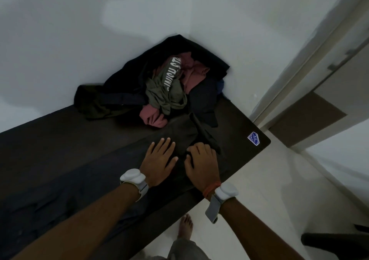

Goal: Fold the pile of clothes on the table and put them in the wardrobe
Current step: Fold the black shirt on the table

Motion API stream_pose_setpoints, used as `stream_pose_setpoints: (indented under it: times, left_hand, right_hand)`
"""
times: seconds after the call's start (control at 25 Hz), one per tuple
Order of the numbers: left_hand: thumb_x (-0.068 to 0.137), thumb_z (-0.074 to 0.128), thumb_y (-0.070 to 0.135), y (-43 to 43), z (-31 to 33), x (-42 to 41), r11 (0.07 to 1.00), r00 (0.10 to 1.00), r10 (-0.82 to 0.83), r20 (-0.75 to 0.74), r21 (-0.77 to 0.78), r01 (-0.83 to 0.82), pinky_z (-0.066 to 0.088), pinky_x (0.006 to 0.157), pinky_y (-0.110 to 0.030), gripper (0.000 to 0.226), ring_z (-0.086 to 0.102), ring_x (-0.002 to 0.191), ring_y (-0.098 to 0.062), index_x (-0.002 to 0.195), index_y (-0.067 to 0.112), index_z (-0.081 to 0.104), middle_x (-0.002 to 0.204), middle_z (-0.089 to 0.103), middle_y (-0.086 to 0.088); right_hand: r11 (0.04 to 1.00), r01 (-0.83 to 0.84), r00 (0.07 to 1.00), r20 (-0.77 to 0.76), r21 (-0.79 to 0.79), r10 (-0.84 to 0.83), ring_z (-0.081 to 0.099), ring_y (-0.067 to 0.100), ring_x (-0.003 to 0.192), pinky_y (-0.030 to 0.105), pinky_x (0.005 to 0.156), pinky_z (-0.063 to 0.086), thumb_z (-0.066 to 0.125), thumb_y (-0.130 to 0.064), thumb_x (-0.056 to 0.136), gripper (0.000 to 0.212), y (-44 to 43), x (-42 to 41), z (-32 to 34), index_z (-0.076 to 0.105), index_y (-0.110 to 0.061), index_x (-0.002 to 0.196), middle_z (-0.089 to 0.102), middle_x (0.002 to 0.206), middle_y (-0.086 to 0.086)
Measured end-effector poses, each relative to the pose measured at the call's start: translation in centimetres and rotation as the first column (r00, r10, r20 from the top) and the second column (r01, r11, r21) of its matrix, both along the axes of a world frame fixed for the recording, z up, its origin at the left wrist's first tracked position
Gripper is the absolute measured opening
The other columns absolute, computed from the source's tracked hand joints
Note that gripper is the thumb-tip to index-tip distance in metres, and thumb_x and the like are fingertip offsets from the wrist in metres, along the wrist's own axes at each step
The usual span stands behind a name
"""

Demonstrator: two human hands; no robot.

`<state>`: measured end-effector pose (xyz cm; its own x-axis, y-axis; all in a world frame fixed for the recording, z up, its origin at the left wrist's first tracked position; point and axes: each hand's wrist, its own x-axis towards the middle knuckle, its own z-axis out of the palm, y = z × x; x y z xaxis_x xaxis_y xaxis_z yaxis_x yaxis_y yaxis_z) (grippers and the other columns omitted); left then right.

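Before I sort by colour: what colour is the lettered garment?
The lettered garment is olive green, clearest in the head view.

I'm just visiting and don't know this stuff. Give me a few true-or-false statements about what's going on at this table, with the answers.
1. The left hand lies flat on the dark garment. True.
2. The pile of clothes sits on the floor. False: it is on the table, pushed into the corner of the walls.
3. A blue sticker is on the table near its corner. True.
4. The right hand hangs at the person's side. False: it is on the dark garment beside the left hand, fingers curled into the cloth.
5. Both wrists are bare. False: each wears a white band.
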<state>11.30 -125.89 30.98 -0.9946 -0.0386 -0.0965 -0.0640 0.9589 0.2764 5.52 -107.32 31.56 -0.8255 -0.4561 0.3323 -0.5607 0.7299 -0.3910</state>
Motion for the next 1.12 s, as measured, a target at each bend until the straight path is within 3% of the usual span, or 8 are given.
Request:
stream_pose_setpoints:
  times: [0.28,0.56,0.76,0.88,0.96,1.04,1.08,1.12]
  left_hand:
    - [0.105,0.026,0.047,-6.1,-0.6,9.1,0.976,0.970,0.215,-0.111,-0.024,-0.219,0.018,0.124,-0.051,0.061,0.016,0.154,-0.024,0.155,0.014,0.035,0.165,0.025,-0.008]
    - [0.103,0.022,0.054,-13.0,-1.8,22.1,0.893,0.895,0.441,-0.071,-0.064,-0.445,0.013,0.124,-0.049,0.067,0.015,0.154,-0.027,0.155,0.015,0.037,0.165,0.023,-0.010]
    - [0.103,0.033,0.050,-17.6,-1.5,31.4,0.810,0.794,0.571,-0.211,-0.012,-0.586,0.014,0.124,-0.052,0.062,0.022,0.152,-0.028,0.148,0.011,0.048,0.162,0.032,-0.012]
    - [0.100,0.040,0.059,-20.1,-1.5,35.4,0.574,0.567,0.818,-0.097,0.091,-0.814,0.013,0.122,-0.051,0.071,0.022,0.152,-0.030,0.154,0.013,0.037,0.163,0.029,-0.012]
    - [0.090,0.053,0.071,-21.3,-1.3,36.8,0.322,0.378,0.918,0.121,0.330,-0.887,0.035,0.115,-0.053,0.085,0.043,0.139,-0.035,0.150,0.012,0.037,0.150,0.046,-0.013]
    - [0.087,0.066,0.063,-22.3,-0.4,36.9,-0.053,0.239,0.896,0.374,0.625,-0.779,0.053,0.098,-0.051,0.074,0.063,0.115,-0.034,0.134,0.007,0.051,0.124,0.064,-0.007]
    - [0.089,0.070,0.052,-22.8,-0.1,37.0,-0.182,0.229,0.857,0.462,0.686,-0.704,0.056,0.093,-0.050,0.059,0.068,0.105,-0.033,0.122,0.005,0.061,0.114,0.070,-0.008]
    - [0.090,0.071,0.044,-23.1,0.1,37.2,-0.204,0.244,0.843,0.479,0.705,-0.679,0.058,0.089,-0.050,0.044,0.071,0.097,-0.032,0.110,0.005,0.068,0.106,0.073,-0.010]
  right_hand:
    - [0.957,-0.287,0.956,0.060,-0.037,0.289,0.057,0.019,0.115,0.035,0.103,0.041,0.058,-0.030,0.094,0.030,-8.4,4.7,0.4,0.065,-0.018,0.121,0.063,0.123,0.003]
    - [0.901,-0.431,0.894,0.159,0.041,0.420,0.044,0.020,0.138,0.044,0.121,0.028,0.050,-0.038,0.100,0.048,-16.3,12.9,0.4,0.053,-0.017,0.143,0.050,0.148,0.005]
    - [0.865,-0.499,0.853,0.198,0.039,0.483,0.036,0.021,0.145,0.041,0.124,0.018,0.045,-0.040,0.102,0.051,-20.8,18.7,0.3,0.047,-0.016,0.148,0.042,0.155,0.006]
    - [0.834,-0.548,0.816,0.260,0.059,0.517,0.026,0.022,0.151,0.042,0.125,0.013,0.038,-0.043,0.103,0.057,-23.5,22.8,-0.1,0.039,-0.016,0.154,0.032,0.162,0.006]
    - [0.825,-0.559,0.797,0.329,0.083,0.507,0.018,0.022,0.154,0.045,0.126,0.010,0.030,-0.049,0.101,0.064,-25.3,25.2,-0.6,0.034,-0.017,0.156,0.024,0.166,0.006]
    - [0.809,-0.566,0.790,0.384,0.157,0.478,0.008,0.022,0.156,0.049,0.126,0.004,0.018,-0.054,0.097,0.071,-26.4,27.0,-1.0,0.031,-0.017,0.157,0.015,0.168,0.006]
    - [0.801,-0.566,0.794,0.394,0.197,0.464,0.003,0.022,0.156,0.049,0.126,-0.001,0.012,-0.055,0.095,0.075,-26.9,27.7,-1.2,0.029,-0.018,0.158,0.011,0.169,0.006]
    - [0.793,-0.566,0.796,0.402,0.225,0.454,0.000,0.022,0.156,0.048,0.125,-0.007,0.009,-0.056,0.094,0.077,-27.2,28.2,-1.2,0.026,-0.018,0.159,0.006,0.169,0.006]
